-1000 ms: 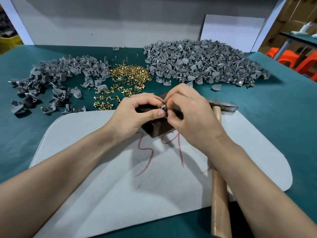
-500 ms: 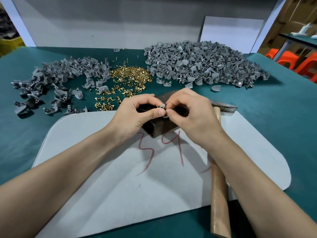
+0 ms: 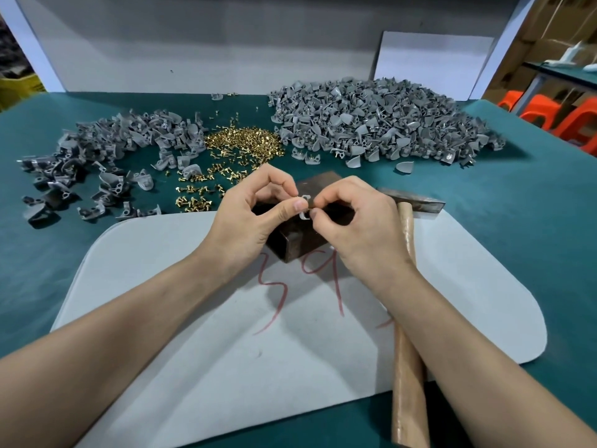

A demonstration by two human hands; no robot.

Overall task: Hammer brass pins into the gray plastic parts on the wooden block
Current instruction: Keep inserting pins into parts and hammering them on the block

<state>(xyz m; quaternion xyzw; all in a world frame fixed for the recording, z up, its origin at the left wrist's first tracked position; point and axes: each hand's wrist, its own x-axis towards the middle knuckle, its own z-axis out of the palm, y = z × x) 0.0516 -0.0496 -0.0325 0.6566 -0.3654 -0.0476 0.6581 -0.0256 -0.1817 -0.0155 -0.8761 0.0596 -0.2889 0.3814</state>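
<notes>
One gray part [image 3: 304, 206] apparently rests on dark wooden block [image 3: 302, 245], brass pins [image 3: 244, 140] heaped beyond.

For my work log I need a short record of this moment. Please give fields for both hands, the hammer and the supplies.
left hand: pinches the gray part over the wooden block
right hand: pinches the same part from the other side; a pin there is too small to tell
hammer: lies unheld, right of the block, under the right forearm
brass pins: loose heap on the green table beyond the hands
smaller gray heap: left of the pins
larger gray heap: right of the pins
</notes>
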